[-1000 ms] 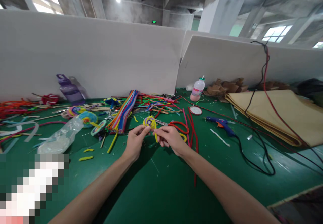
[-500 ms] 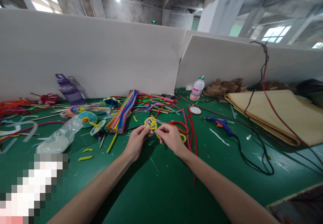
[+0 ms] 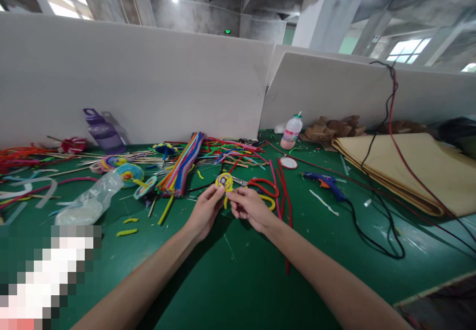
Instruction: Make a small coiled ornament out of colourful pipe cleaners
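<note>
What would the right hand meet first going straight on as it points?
Going up-left, the right hand would likely meet the yellow-and-purple coil in the left hand, or that hand itself; depth is unclear.

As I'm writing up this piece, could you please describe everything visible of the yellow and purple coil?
The yellow and purple coil is a small, roughly round disc of fuzzy-looking strands, like pipe cleaner, yellow outside and purple further in. It is held up over the green table, its face towards the camera. The left hand's thumb overlaps its lower edge; the right hand's fingertips are at its lower right, their grip unclear. A yellow end shows below, its join hidden.
</note>
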A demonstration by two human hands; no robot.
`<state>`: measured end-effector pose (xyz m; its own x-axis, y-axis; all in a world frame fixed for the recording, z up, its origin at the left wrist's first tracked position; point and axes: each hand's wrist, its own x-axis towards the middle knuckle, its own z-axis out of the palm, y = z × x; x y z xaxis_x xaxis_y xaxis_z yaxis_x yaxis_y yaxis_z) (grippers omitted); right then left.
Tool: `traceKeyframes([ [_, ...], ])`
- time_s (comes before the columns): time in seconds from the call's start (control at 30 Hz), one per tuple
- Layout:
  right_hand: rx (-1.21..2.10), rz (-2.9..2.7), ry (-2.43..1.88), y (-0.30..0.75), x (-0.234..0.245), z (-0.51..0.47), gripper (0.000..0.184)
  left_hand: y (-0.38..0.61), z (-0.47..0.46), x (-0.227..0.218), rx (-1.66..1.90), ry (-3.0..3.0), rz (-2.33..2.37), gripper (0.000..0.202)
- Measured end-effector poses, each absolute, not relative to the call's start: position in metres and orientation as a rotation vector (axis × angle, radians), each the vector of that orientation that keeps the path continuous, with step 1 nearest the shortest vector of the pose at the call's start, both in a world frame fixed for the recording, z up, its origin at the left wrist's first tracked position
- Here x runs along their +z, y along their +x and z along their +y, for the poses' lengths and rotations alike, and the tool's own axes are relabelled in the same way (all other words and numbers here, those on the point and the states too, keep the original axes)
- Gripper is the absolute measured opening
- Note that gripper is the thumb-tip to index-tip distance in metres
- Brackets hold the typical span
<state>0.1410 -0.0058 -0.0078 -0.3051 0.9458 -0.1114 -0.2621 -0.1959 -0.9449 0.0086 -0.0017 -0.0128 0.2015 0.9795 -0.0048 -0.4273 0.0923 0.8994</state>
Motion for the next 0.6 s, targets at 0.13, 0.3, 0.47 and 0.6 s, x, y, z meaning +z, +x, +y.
traceKeyframes([
  [0.13,1.576,-1.143,-0.947,0.1404,-0.0051,-0.0067,0.029,0.0085,-0.0014,-0.0162,1.213,0.941,0.79,0.016],
  [0.3,1.75,-0.91,-0.914,0.1383,-0.0043,-0.0073,0.027,0.0075,-0.0014,-0.0197,1.264,1.055,0.895,0.018],
  [0.47,1.941,-0.692,-0.851,0.1394,-0.0001,-0.0075,0.018,0.0052,-0.002,-0.0152,1.354,1.234,0.999,0.018],
  [0.6,2.012,-0.548,-0.894,0.1427,-0.0003,-0.0044,0.015,0.0055,-0.0039,-0.0102,1.375,1.371,1.028,0.019],
])
